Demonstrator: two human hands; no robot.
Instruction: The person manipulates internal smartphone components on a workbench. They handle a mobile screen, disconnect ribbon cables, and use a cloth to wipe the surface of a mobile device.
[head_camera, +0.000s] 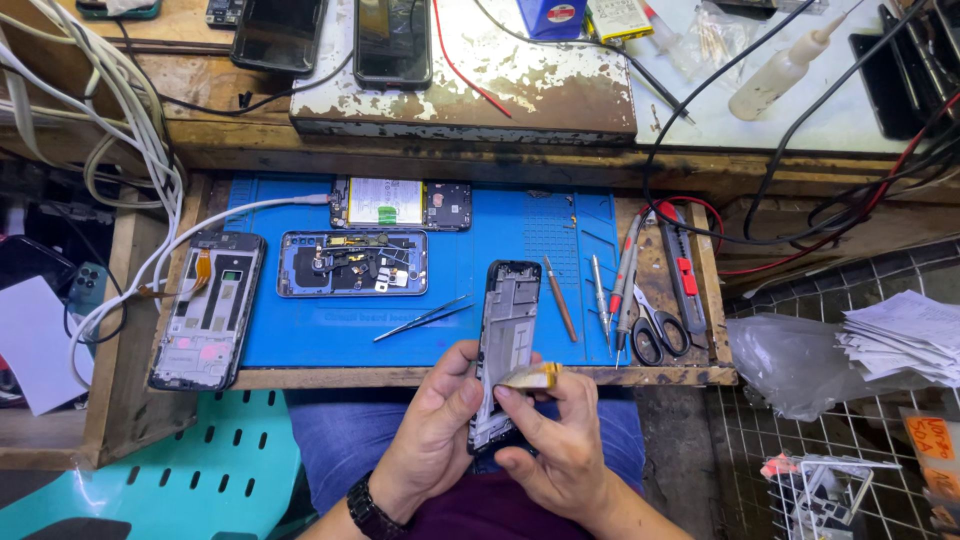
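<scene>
My left hand (432, 420) grips a bare phone frame (507, 330) by its left edge, holding it upright over the front edge of the bench. My right hand (560, 440) holds the frame's lower right side and pinches a small yellowish strip (532, 378) against it with thumb and fingers. The frame's bottom end is hidden behind my fingers. A black watch sits on my left wrist.
On the blue work mat (470, 270) lie tweezers (425, 317), an opened phone with battery (400, 203) and a back housing (352, 264). Another phone frame (208, 310) lies at the left. Screwdrivers (600, 300), scissors (655, 330) and a cutter (682, 270) lie at the right. Cables hang around.
</scene>
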